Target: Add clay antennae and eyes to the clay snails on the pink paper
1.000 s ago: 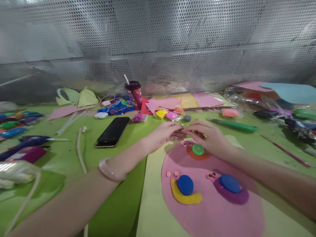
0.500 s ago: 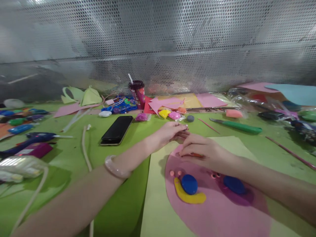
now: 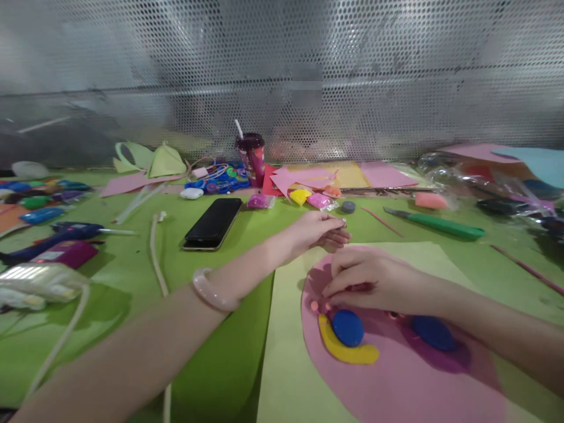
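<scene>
My right hand [image 3: 374, 277] hovers low over the pink paper oval [image 3: 352, 385], its fingertips pinched beside the small pink balls [image 3: 314, 306] above a snail figure's yellow clay body [image 3: 348, 352]. Anything between those fingertips is too small or hidden to name. A blue disc [image 3: 348, 328] sits on the yellow body. Under my right wrist is a second figure, with a blue disc [image 3: 434, 333] on purple clay [image 3: 449, 359]. My left hand [image 3: 324, 230] is just beyond the oval, fingers curled, with a tiny pale spot at the thumb tip that I cannot make out.
The oval lies on a pale yellow sheet [image 3: 286, 352]. Behind are a phone [image 3: 214, 223], a drink cup [image 3: 251, 160], clay packets [image 3: 300, 196] and a green-handled craft knife [image 3: 445, 224]. At left, a glue gun [image 3: 66, 232] and a white cable [image 3: 157, 258] lie on the green table.
My right hand has come down and nearer, to the small pink balls of the yellow figure. My left hand stays nearly in place. The whole view has shifted slightly.
</scene>
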Demonstrator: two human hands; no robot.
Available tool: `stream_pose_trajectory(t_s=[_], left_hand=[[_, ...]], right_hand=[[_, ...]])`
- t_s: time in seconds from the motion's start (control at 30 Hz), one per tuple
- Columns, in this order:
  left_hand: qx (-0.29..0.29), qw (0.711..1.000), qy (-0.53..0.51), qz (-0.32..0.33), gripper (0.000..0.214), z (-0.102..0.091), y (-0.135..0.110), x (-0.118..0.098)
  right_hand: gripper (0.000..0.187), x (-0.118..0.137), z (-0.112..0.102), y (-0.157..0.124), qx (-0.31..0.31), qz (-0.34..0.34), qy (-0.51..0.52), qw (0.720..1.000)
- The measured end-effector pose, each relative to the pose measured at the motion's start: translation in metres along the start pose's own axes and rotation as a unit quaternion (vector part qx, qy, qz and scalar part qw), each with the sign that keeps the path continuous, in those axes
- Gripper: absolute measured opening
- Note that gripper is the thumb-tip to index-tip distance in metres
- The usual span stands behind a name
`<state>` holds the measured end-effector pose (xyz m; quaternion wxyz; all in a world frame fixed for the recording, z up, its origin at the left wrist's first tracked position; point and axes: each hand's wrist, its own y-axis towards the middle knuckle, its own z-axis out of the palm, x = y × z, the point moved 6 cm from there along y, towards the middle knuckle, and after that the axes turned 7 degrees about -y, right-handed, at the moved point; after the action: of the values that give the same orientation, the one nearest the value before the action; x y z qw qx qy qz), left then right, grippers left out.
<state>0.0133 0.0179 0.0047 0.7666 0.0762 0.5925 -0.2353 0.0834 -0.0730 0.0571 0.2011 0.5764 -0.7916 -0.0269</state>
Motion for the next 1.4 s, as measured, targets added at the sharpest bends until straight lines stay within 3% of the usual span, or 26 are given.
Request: stream_pose_trajectory(t_s=[0.7, 0.9, 1.07, 1.4], left_hand=[[0.000, 1.000, 0.009, -0.006, 0.015, 0.003, -0.007, -0.005], [0.009, 1.000, 0.020, 0.009, 0.015, -0.001, -0.001, -0.001], [0.013, 1.000, 0.008, 0.004, 0.015, -0.001, -0.001, -0.001], [0.015, 1.000, 0.005, -0.001, 0.015, 0.001, -0.004, -0.003]], right_hand=[[0.020, 0.003, 0.006, 0.003, 0.061, -0.027, 0.010, 0.998], [0.022, -0.004, -0.002, -0.002, 0.026, 0.005, 0.006, 1.000], [0.028, 0.000, -0.004, -0.006, 0.062, -0.028, -0.004, 0.998], [0.028, 0.002, -0.003, -0.009, 0.060, -0.059, -0.037, 0.996]])
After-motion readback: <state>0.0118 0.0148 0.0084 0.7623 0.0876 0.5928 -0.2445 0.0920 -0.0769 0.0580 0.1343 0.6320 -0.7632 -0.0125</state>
